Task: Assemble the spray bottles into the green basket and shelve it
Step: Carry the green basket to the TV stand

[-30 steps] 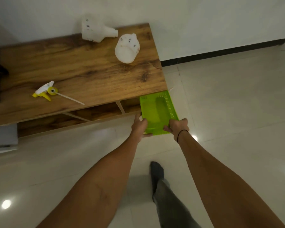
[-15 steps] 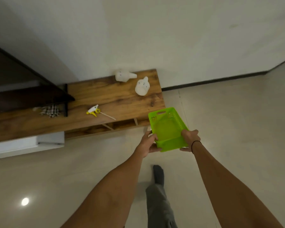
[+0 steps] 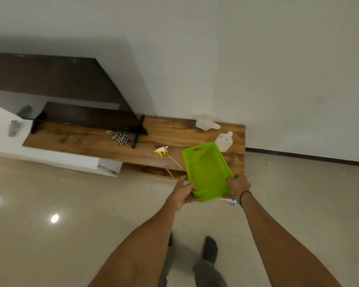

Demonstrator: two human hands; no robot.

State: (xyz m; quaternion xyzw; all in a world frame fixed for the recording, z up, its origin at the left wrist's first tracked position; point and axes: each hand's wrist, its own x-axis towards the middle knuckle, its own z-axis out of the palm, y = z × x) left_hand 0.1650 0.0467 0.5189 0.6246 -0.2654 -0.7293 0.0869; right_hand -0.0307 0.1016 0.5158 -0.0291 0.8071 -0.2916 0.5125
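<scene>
Both hands grip green basket (image 3: 206,170) at near end: left hand (image 3: 181,193) fingers curled round left corner, right hand (image 3: 237,186) fingers curled over right rim. Basket empty, held tilted in air, above front right edge of wooden shelf top (image 3: 91,141). Two white bottles (image 3: 224,140) on shelf top beyond basket; yellow trigger sprayer (image 3: 162,151) just left of basket. Risk, as judged: basket's far rim could knock nearer bottle off the end of shelf top when set down.

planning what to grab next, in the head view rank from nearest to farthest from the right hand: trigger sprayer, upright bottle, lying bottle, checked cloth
From the right hand:
1. Upright bottle, at the shelf's right end, just behind the basket.
2. Lying bottle, farther back by the wall.
3. Trigger sprayer, left of the basket; close to the lying bottle's rank.
4. Checked cloth, far left.
</scene>
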